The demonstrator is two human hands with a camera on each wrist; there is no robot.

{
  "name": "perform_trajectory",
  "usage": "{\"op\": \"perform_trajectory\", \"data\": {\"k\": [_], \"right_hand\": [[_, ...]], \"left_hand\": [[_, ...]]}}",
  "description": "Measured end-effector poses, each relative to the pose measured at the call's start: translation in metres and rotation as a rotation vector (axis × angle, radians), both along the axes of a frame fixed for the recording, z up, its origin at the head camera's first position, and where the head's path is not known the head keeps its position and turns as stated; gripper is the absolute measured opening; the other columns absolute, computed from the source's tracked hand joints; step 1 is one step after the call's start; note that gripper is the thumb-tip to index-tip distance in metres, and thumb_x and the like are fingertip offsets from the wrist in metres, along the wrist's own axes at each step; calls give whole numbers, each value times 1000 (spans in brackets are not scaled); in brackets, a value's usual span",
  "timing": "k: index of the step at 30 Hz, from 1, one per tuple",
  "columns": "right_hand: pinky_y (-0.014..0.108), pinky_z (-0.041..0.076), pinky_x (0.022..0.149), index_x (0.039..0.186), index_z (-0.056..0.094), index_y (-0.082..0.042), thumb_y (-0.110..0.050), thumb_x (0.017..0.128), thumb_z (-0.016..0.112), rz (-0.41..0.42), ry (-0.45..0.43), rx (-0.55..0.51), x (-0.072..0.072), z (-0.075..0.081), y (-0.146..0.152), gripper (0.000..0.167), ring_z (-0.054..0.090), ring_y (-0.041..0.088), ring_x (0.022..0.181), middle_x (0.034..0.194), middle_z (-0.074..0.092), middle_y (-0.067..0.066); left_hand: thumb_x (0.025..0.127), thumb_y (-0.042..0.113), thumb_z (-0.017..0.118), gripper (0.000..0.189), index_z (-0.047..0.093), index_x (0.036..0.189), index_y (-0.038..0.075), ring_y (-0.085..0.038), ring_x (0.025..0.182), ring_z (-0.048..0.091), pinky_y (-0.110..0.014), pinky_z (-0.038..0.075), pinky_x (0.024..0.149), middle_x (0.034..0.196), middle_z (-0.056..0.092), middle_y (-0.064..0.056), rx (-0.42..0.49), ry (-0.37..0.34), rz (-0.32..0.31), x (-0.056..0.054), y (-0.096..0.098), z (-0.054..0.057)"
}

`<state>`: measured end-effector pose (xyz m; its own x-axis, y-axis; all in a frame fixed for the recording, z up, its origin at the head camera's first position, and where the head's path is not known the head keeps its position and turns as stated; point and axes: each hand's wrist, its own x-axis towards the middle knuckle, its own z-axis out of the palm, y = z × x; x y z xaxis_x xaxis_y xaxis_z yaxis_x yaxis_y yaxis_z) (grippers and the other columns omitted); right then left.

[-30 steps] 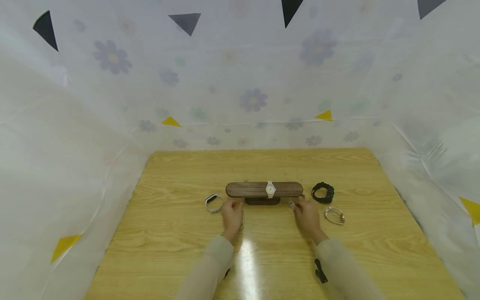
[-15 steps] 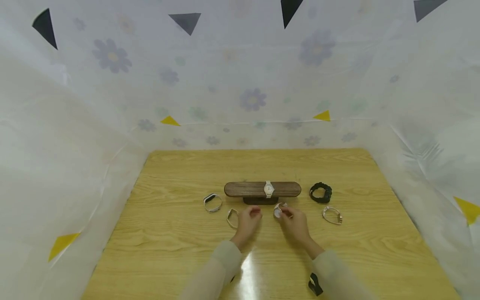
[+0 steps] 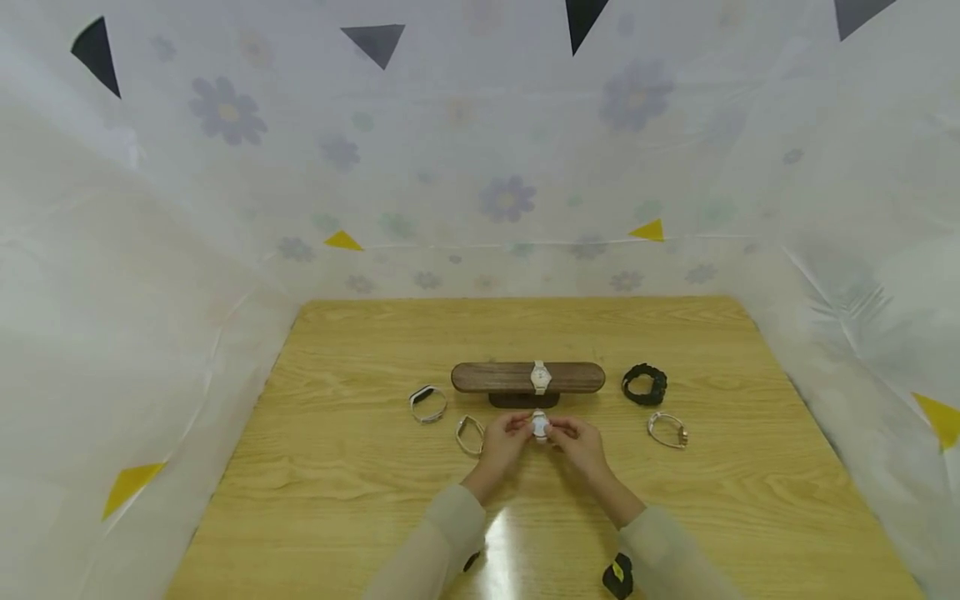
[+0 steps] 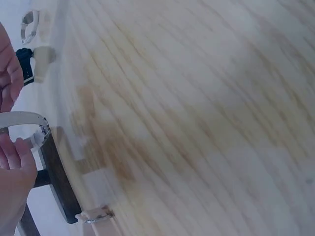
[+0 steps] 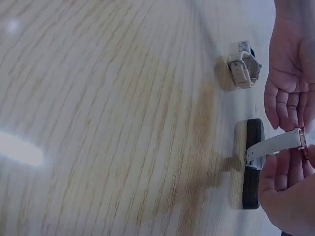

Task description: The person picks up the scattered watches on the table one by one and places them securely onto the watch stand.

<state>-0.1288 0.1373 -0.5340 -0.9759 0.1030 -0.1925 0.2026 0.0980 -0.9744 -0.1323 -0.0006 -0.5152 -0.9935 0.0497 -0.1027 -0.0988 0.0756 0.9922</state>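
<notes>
White-strapped watch [image 3: 540, 426] held between two hands, just in front of the wooden stand [image 3: 491, 377].
The left hand [image 3: 501, 447] pinches the watch from the stand's left-end side and the right hand [image 3: 585, 450] pinches it from the right-end side, fingers drawn in narrowly, the pale dial between their fingertips. A second pale watch [image 3: 541, 378] sits around the stand, right of its middle; off the stand's left end lie two light bands [image 3: 428, 405], off its right end a black watch [image 3: 657, 387] and a slim bracelet watch [image 3: 682, 436].
</notes>
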Motion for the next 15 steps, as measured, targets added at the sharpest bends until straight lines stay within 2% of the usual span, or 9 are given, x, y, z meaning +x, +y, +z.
{"op": "perform_trajectory", "data": {"k": [4, 9, 11, 13, 15], "right_hand": [[34, 57, 76, 112, 56, 16, -4, 89, 59, 5, -70, -83, 0, 5, -1, 30, 63, 4, 72, 96, 69, 14], [38, 56, 80, 114, 56, 14, -7, 89, 59, 51, -58, -72, -5, 8, -2, 32, 63, 5, 74, 96, 70, 12], [36, 57, 76, 113, 58, 12, -7, 89, 60, 68, -6, -17, -8, 9, -1, 31, 63, 9, 74, 95, 69, 14], [30, 56, 72, 111, 60, 10, -6, 87, 62, 82, 92, 99, -10, 9, 1, 29, 63, 14, 76, 95, 68, 16], [30, 55, 70, 110, 61, 7, -4, 84, 65, 89, 222, 252, -13, 10, 5, 29, 63, 21, 80, 96, 67, 18]], "left_hand": [[84, -4, 61, 24, 61, 104, -15, -12, 80, 60, -34, 57, 76, 97, 64, -29, 48, -10, -11, -1, -4, 7], [85, -2, 61, 24, 61, 106, -14, -7, 76, 59, -29, 58, 75, 98, 64, -27, 81, -13, -32, -9, -11, -3], [85, -1, 61, 25, 61, 107, -12, -6, 76, 58, -26, 57, 73, 97, 64, -25, 72, -10, -34, -13, -15, -8], [86, 1, 62, 25, 61, 108, -11, -7, 77, 59, -24, 57, 73, 97, 64, -23, 59, -23, -29, -15, -20, -11], [86, 2, 61, 25, 62, 109, -10, -8, 78, 60, -24, 57, 73, 98, 65, -23, 31, -20, -16, -17, -26, -13]]}}
